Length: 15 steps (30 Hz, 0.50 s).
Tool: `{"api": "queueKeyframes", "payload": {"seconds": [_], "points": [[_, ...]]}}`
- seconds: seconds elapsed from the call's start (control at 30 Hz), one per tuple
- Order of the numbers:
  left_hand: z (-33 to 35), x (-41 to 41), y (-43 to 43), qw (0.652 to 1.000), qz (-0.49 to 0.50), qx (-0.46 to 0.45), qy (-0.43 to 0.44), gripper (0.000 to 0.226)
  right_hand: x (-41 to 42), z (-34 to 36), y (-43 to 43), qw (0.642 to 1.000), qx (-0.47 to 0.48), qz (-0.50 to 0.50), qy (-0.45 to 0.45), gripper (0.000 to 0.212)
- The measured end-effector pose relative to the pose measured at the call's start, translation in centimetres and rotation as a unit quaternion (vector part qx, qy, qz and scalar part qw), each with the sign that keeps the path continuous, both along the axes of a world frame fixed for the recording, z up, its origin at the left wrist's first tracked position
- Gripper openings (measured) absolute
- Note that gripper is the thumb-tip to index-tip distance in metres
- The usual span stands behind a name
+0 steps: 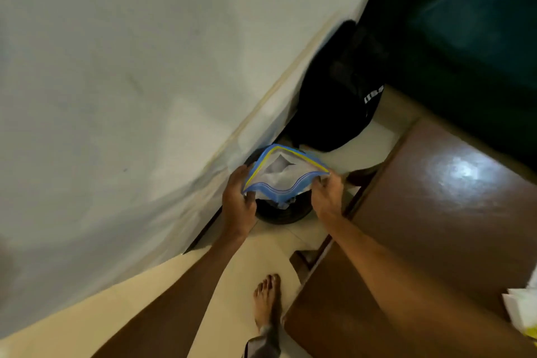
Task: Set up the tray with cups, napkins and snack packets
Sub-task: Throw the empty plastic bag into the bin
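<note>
two bare forearms (386,279) rise from the bottom edge of the frame and meet near the centre. between them, low in the frame, a bare foot (267,299) stands on pale floor tiles (232,276).

just below the centre, both hands hold a clear zip-top bag (286,180) by its mouth. the left hand (238,202) grips the bag's left end, its fingers curled round the blue seal strip. the right hand (327,197) pinches the right end of the same strip between thumb and fingertips. the mouth is pulled open into a wide loop, with a yellow line along the far lip and a wavy blue band along the near one. something white and crumpled lies inside; what it is cannot be told.

the bag hangs right above a round black bin (286,213) on the floor, and the bin's rim shows under and between the two hands.

a white cloth-like surface (130,81), blurred, fills the whole left and upper left. a black bag (340,90) with small white lettering sits on the floor above centre, just behind the bin. a glossy brown wooden table (436,206) takes up the right side, with a bright glare patch on its top. at the lower right edge, white paper items (521,309) lie on the table, cut off by the frame. dark teal fabric (470,23) fills the upper right corner.
</note>
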<state>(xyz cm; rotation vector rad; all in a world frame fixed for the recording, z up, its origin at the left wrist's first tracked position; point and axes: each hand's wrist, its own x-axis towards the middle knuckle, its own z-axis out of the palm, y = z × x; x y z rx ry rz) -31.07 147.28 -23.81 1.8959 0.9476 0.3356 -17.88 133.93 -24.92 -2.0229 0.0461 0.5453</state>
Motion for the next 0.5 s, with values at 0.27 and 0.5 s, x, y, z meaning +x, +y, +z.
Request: {"api": "queueKeyframes", "payload": {"seconds": [0.27,0.5], "points": [[-8.4,0.5,1.1,0.984,0.026,-0.089,0.149,0.077,1.2,-7.2,2.7,0.970,-0.006,-0.056,0.237,0.053],[-1.6,-3.2,-1.5,0.996,-0.005,-0.023,0.089,0.092,-0.4,-0.3,0.4,0.965,-0.033,-0.060,0.255,0.064]]}}
